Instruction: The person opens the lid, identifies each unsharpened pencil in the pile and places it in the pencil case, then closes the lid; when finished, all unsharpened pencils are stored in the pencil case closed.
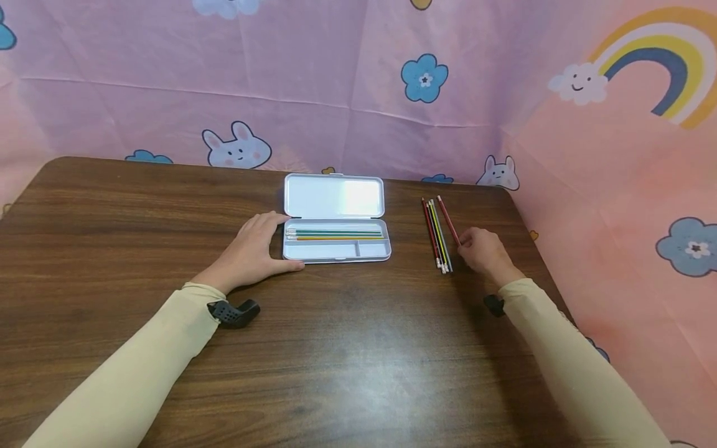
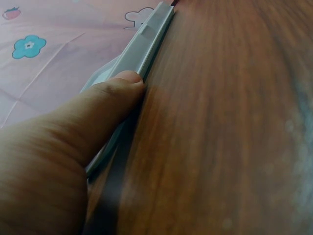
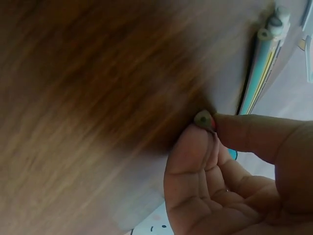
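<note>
A white pencil case point(image 1: 330, 261) lies on the table with its lid point(image 1: 319, 196) folded back. In its long rear compartment are several green and yellow pencils point(image 1: 336, 234). My left hand point(image 1: 246, 252) grips the case's left end, thumb along the front wall and fingers at the back corner. Over to the right, my right hand point(image 1: 483, 252) pinches a red pencil point(image 1: 447, 218) near its close end between thumb and fingers. The pencil's end point(image 3: 202, 119) pokes out between the fingertips in the right wrist view. Beside it lies a bunch of several pencils point(image 1: 435, 239), roughly parallel.
The brown wooden table point(image 1: 358, 348) ends at a pink patterned cloth point(image 1: 336, 81) behind and on the right. A black band point(image 1: 232, 313) sits on the left wrist, another point(image 1: 494, 305) on the right. The case's front compartments hold no pencils.
</note>
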A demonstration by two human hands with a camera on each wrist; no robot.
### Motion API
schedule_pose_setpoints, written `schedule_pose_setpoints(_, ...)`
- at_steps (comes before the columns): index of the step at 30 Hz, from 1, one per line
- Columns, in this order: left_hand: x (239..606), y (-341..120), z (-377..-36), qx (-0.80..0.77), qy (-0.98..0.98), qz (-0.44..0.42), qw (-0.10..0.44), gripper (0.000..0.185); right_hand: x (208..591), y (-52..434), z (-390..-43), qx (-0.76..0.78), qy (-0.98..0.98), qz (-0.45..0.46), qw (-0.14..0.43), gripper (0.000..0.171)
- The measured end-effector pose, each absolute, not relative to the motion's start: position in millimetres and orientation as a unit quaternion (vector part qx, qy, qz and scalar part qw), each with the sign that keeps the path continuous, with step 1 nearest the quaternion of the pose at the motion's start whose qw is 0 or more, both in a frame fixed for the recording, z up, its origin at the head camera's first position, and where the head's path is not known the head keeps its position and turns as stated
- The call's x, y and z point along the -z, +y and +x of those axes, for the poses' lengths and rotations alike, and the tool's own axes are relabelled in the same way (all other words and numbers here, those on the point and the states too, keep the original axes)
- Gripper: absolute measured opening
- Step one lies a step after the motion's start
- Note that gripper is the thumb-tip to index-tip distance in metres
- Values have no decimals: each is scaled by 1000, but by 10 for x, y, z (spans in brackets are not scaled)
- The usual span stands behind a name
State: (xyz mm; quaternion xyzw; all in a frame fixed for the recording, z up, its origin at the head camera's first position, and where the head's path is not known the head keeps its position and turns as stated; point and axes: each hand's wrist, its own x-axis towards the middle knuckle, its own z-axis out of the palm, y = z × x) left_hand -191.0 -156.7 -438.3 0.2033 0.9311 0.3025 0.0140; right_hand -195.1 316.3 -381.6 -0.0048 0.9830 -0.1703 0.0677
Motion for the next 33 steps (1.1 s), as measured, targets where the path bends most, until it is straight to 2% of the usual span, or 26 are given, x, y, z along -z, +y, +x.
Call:
schedule_pose_setpoints(7,4368,-1539,-1919,-305,929,209,9,99,3726,3248,-1950,180,982,8,51,25)
schedule_pose_setpoints(13,4381,-1556,-1917,-304,931,204,12,99,3544,3099,-1997,211,977,-12,-41,23)
schedule_pose_setpoints(17,4386,-1576,-1915,-303,931,201,14,100,3483,2764,-2021,205,971,-93,-80,19)
schedule_pose_setpoints(25,4388,-1587,-1901,-304,932,195,23,101,3616,2063,-2010,115,942,-299,-100,18)
schedule_pose_setpoints(33,4374,-1580,-1891,-303,932,196,24,101,3685,1689,-2064,58,931,-352,-73,18)
